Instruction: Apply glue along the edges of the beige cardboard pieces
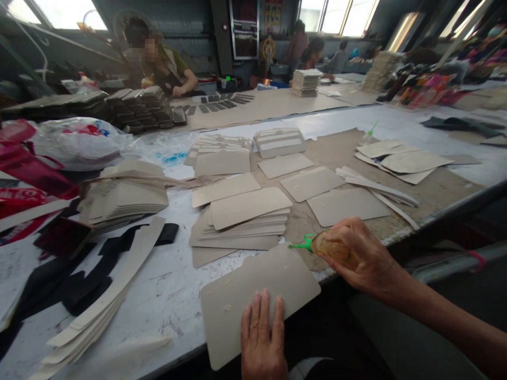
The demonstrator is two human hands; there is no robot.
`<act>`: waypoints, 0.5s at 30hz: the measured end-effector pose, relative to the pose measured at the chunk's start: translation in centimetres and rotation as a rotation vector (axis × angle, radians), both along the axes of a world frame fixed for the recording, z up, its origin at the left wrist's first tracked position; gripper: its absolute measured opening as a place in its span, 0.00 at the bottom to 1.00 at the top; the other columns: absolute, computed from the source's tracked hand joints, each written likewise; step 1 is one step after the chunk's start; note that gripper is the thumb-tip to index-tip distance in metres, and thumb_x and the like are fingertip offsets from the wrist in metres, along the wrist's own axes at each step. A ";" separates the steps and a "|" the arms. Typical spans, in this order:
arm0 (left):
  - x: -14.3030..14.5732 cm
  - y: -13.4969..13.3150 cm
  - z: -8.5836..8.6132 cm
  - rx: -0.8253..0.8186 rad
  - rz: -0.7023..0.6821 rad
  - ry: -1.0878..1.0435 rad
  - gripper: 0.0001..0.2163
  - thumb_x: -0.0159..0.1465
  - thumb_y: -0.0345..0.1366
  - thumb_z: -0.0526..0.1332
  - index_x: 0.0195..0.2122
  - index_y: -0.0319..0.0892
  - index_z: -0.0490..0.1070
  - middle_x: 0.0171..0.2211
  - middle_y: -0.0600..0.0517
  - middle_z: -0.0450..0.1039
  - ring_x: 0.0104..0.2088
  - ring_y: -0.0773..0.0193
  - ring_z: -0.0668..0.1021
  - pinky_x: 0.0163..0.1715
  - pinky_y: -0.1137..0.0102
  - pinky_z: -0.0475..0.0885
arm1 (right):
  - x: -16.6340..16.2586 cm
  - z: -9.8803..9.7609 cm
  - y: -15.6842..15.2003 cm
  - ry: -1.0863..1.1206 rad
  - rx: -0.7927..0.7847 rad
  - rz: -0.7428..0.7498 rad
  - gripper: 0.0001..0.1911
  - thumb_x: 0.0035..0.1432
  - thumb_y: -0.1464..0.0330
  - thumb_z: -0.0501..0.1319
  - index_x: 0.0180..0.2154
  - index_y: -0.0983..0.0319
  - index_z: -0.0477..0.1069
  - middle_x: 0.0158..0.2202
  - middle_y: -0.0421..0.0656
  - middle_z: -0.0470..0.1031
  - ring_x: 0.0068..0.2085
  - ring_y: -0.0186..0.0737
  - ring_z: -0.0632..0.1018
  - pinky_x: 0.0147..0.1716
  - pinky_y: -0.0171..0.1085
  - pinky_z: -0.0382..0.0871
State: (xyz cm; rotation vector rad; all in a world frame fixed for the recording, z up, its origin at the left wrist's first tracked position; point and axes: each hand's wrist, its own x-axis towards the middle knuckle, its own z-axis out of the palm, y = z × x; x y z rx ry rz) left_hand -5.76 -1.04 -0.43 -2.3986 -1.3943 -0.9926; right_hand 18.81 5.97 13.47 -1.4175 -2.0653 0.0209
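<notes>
My left hand [263, 338] lies flat, four fingers showing, on one panel [259, 274] that reaches out ahead of it. My right hand [362, 256] is closed round one bottle [335, 249] — its one green nozzle [306, 243] points left, by the panel's far edge; I cannot tell if the tip touches. Beyond my right hand lie three loose panels [346, 207]; ahead of my left, one stack [249, 208] — too overlapped to count.

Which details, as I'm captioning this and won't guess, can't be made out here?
In the head view:
The bottle: partly covered by the right hand.
The left hand: wrist cut off by the bottom edge.
The panel: patch hidden under the left hand.
The wall poster: print too small and blurred.
</notes>
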 end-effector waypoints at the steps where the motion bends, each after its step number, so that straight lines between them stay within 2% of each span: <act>1: 0.0 0.0 0.0 0.003 0.002 -0.002 0.22 0.64 0.22 0.50 0.59 0.39 0.68 0.58 0.41 0.69 0.64 0.55 0.64 0.66 0.59 0.55 | 0.0 0.0 -0.1 0.008 0.000 -0.009 0.13 0.55 0.75 0.62 0.41 0.57 0.66 0.39 0.45 0.66 0.40 0.45 0.72 0.40 0.43 0.71; 5: 0.2 0.0 0.3 0.004 0.008 -0.012 0.22 0.64 0.21 0.50 0.58 0.39 0.68 0.57 0.41 0.70 0.64 0.56 0.65 0.66 0.58 0.56 | -0.9 -0.2 -0.2 0.048 -0.028 0.002 0.12 0.55 0.73 0.63 0.42 0.57 0.66 0.39 0.45 0.67 0.40 0.45 0.72 0.40 0.43 0.71; 10: 0.2 -0.1 0.3 -0.002 0.018 0.002 0.22 0.64 0.20 0.50 0.57 0.38 0.69 0.57 0.41 0.71 0.64 0.55 0.65 0.65 0.57 0.58 | -3.7 -0.5 0.1 0.113 -0.009 0.084 0.11 0.56 0.74 0.62 0.41 0.57 0.66 0.38 0.45 0.66 0.40 0.44 0.72 0.39 0.41 0.72; 15: 0.8 -0.1 -0.2 0.030 0.046 -0.092 0.22 0.64 0.19 0.47 0.55 0.38 0.71 0.57 0.41 0.71 0.63 0.54 0.65 0.64 0.56 0.58 | -6.2 -0.7 0.5 0.115 -0.039 0.174 0.17 0.53 0.77 0.62 0.43 0.58 0.64 0.40 0.46 0.65 0.42 0.44 0.71 0.41 0.41 0.72</act>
